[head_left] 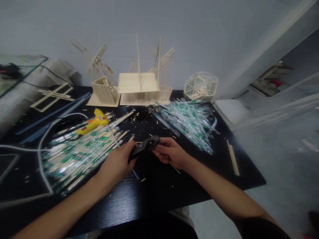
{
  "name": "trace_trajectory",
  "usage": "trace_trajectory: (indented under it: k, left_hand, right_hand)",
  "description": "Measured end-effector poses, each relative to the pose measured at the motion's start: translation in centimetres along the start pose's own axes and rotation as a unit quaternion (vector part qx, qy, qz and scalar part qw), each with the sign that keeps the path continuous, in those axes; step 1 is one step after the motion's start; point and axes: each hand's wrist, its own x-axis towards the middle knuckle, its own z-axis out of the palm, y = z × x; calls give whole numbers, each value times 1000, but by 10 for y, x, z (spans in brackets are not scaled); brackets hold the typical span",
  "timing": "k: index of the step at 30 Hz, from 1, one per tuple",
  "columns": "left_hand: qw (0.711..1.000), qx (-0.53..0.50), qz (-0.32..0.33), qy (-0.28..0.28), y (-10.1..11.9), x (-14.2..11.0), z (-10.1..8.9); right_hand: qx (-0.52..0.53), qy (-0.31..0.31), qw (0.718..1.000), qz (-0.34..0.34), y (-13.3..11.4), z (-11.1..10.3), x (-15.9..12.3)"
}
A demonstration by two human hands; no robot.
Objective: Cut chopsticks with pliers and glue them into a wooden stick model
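Note:
My left hand (121, 157) is closed around a black hand tool (144, 146) with a curved notch in its upper side. It looks like a cutter, though its jaws are not clear. My right hand (171, 152) is at the tool's far end, thumb and fingers pinched together. A thin wooden stick (174, 168) slants out from under the right hand and seems to be in its fingers; the grip itself is partly hidden. Both hands are over the front middle of the black table (154, 196), among small wood offcuts (143, 180).
A yellow glue gun (92, 123) lies on wrapped wooden sticks (82, 156) at left, its white cable (40, 156) looping nearby. Clear-and-green wrappers (191, 122) are heaped at right. Stick-built models (139, 83) and a faceted frame (200, 85) stand along the wall. Loose sticks (232, 157) lie far right.

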Motion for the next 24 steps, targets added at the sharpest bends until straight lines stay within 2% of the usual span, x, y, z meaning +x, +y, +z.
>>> trace_trajectory:
  k: [7,15,24]
  left_hand:
    - [998,50,-27,-27,1,0,0]
    - [997,73,-25,-26,2,0,1]
    - [998,64,4,10,-7,1,3]
  right_hand:
    - [15,-5,1000,7,1,-1,2]
    - [8,-5,1000,1,2,-2,2]
    - [-10,22,1000,-15,-2,0,3]
